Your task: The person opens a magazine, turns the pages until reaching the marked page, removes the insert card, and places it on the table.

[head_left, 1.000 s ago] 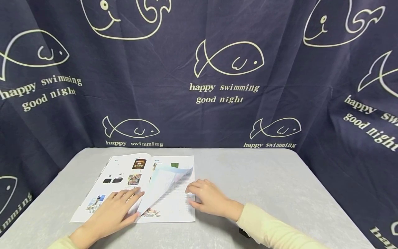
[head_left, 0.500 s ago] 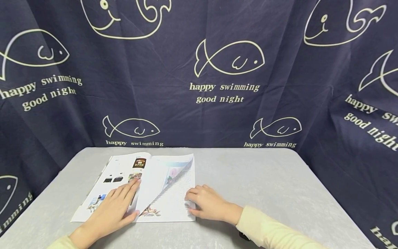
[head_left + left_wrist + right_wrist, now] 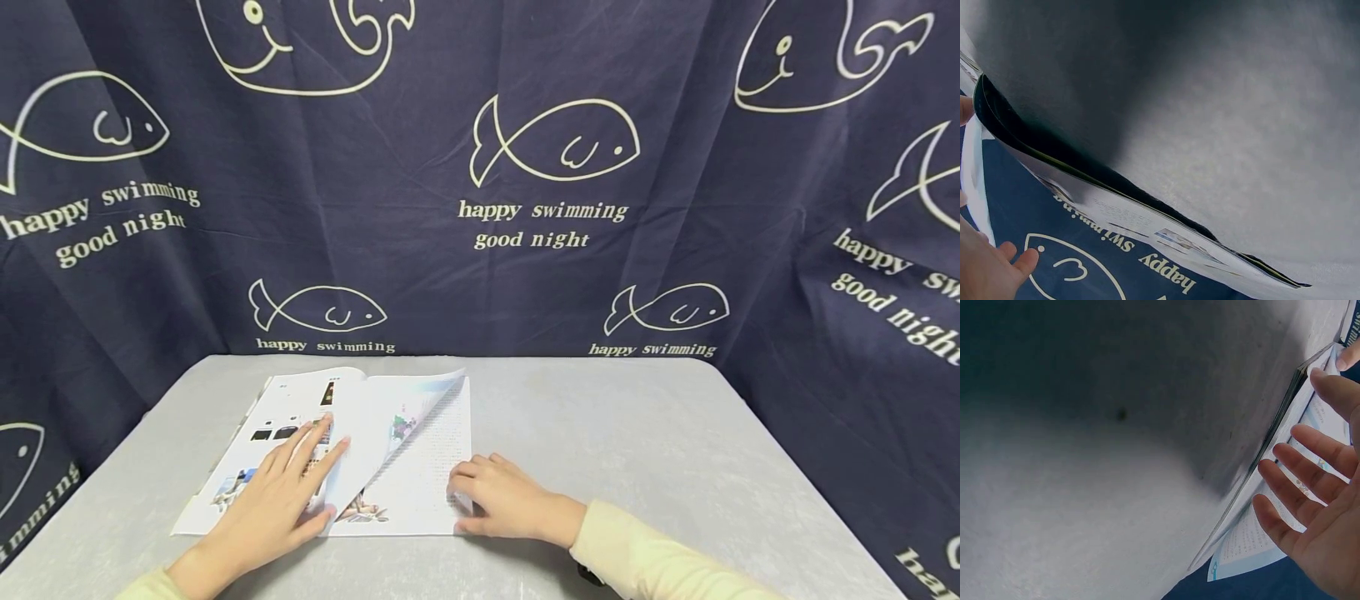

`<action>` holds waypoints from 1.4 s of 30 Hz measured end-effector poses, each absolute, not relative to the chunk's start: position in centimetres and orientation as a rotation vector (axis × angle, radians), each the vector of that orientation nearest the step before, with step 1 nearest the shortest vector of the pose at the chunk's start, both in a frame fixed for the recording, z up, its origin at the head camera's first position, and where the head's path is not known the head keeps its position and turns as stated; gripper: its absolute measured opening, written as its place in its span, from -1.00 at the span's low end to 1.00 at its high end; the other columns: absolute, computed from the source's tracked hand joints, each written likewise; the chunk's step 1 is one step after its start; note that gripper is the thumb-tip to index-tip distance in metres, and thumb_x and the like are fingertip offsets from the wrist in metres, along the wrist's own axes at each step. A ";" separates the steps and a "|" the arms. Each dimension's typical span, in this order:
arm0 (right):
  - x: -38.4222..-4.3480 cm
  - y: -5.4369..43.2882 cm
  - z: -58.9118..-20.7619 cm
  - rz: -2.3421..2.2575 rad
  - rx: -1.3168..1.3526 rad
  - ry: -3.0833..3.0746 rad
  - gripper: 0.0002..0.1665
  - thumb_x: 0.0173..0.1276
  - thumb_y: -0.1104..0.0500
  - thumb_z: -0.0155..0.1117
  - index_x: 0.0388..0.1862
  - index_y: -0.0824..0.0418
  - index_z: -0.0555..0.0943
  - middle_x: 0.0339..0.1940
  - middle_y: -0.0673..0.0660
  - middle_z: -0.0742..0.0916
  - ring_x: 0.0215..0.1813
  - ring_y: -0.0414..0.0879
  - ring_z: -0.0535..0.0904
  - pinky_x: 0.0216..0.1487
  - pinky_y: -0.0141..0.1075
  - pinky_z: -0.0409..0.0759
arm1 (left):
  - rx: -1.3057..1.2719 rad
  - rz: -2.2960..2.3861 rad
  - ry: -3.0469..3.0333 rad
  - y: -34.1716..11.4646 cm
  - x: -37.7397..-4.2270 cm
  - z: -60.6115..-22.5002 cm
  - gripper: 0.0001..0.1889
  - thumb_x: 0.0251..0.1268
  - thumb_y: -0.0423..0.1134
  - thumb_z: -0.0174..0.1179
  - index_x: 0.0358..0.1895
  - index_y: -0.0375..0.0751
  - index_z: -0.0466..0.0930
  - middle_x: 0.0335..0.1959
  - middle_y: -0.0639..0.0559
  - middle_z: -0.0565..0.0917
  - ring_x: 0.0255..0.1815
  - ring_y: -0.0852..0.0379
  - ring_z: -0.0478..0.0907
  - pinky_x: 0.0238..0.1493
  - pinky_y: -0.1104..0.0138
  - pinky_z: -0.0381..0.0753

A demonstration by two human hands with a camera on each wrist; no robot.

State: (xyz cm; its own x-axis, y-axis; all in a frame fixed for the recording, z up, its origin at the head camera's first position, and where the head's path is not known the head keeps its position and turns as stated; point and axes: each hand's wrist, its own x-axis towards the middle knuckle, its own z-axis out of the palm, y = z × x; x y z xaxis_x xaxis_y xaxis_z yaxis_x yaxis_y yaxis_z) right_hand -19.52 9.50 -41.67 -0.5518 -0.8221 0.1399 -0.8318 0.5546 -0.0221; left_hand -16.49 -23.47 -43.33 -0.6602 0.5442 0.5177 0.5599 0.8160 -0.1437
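Head view has an open magazine (image 3: 412,481) lying toward 8 o'clock on the grey table (image 3: 637,450), 1 page (image 3: 371,421) curling up over its right half. At the magazine's 8 o'clock, the left hand (image 3: 262,508) rests on the left page with fingers extended and spread, gripping nothing. The right hand (image 3: 513,502) sits at its 4 o'clock edge, fingers relaxed and apart, nothing grasped.

Navy fish-print cloth (image 3: 420,200) behind grey table (image 3: 615,425)
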 end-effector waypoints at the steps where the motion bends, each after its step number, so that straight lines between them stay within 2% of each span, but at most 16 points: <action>1: -19.5 9.5 -41.7 0.130 1.425 -2.673 -0.52 0.13 -0.22 0.22 -0.05 -0.01 0.54 0.00 -0.10 0.61 -0.01 -0.23 0.48 0.03 -0.15 0.47 | -0.819 -0.038 -2.440 -23.5 -16.5 -43.3 -0.21 -0.08 0.09 0.11 0.33 -0.12 0.25 0.42 -0.24 0.07 0.36 -0.23 0.08 0.14 0.00 0.15; 7: -19.4 9.5 -41.7 0.136 1.423 -2.680 -0.53 0.11 -0.25 0.21 -0.09 -0.02 0.55 0.00 -0.11 0.60 0.02 -0.21 0.47 0.08 0.03 0.45 | -0.840 -0.024 -2.435 -23.6 -16.6 -43.5 -0.29 -0.03 0.06 0.09 0.29 -0.05 0.31 0.41 -0.22 0.11 0.36 -0.25 0.08 0.14 -0.03 0.15; 11: -19.3 9.5 -41.7 0.132 1.423 -2.695 -0.54 0.12 -0.25 0.20 -0.10 -0.02 0.55 0.00 -0.13 0.60 0.02 -0.21 0.46 0.10 0.05 0.44 | -0.836 -0.015 -2.437 -23.6 -16.5 -43.7 -0.31 -0.06 0.02 0.10 0.28 -0.01 0.33 0.40 -0.15 0.16 0.34 -0.24 0.11 0.16 0.00 0.11; 17: -19.2 9.5 -41.7 0.141 1.427 -2.691 -0.53 0.10 -0.27 0.21 -0.13 -0.02 0.56 -0.02 -0.14 0.60 0.00 -0.22 0.46 0.08 -0.01 0.45 | -0.859 -0.024 -2.393 -23.5 -16.5 -43.8 -0.35 -0.07 -0.01 0.11 0.25 0.03 0.37 0.35 -0.11 0.27 0.27 -0.21 0.22 0.13 0.04 0.10; 27: -19.3 9.5 -41.9 0.116 1.440 -2.658 -0.56 0.09 -0.25 0.24 -0.17 -0.02 0.58 -0.03 -0.15 0.59 -0.04 -0.26 0.45 0.01 -0.14 0.48 | -0.895 -0.033 -2.362 -23.4 -16.6 -44.0 -0.43 0.00 -0.05 0.07 0.23 0.20 0.39 0.29 -0.08 0.38 0.22 -0.22 0.30 0.12 0.03 0.14; 31: -19.3 9.4 -41.8 0.108 1.441 -2.648 -0.59 0.09 -0.23 0.25 -0.19 -0.02 0.58 -0.05 -0.16 0.59 -0.06 -0.27 0.45 -0.03 -0.22 0.46 | -0.889 -0.048 -2.359 -23.5 -16.6 -44.1 -0.44 0.01 -0.05 0.07 0.22 0.17 0.40 0.27 -0.08 0.39 0.20 -0.24 0.32 0.08 -0.01 0.19; 42: -19.4 9.4 -41.7 0.094 1.447 -2.642 -0.62 0.09 -0.23 0.26 -0.23 -0.04 0.60 -0.08 -0.16 0.63 -0.08 -0.28 0.47 -0.03 -0.22 0.48 | -0.865 -0.042 -2.394 -23.6 -16.4 -44.2 -0.43 0.02 -0.01 0.10 0.22 0.12 0.41 0.27 -0.08 0.40 0.19 -0.20 0.35 0.08 -0.01 0.21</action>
State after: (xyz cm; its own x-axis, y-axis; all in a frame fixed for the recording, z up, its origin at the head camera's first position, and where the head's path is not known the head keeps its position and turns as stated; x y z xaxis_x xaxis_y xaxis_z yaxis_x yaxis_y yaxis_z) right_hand -19.39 9.36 -41.70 -0.5325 -0.8344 0.1419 -0.8424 0.5388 0.0068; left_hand -16.41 -23.55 -44.23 -0.6166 0.5745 0.5383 0.5930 0.7887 -0.1625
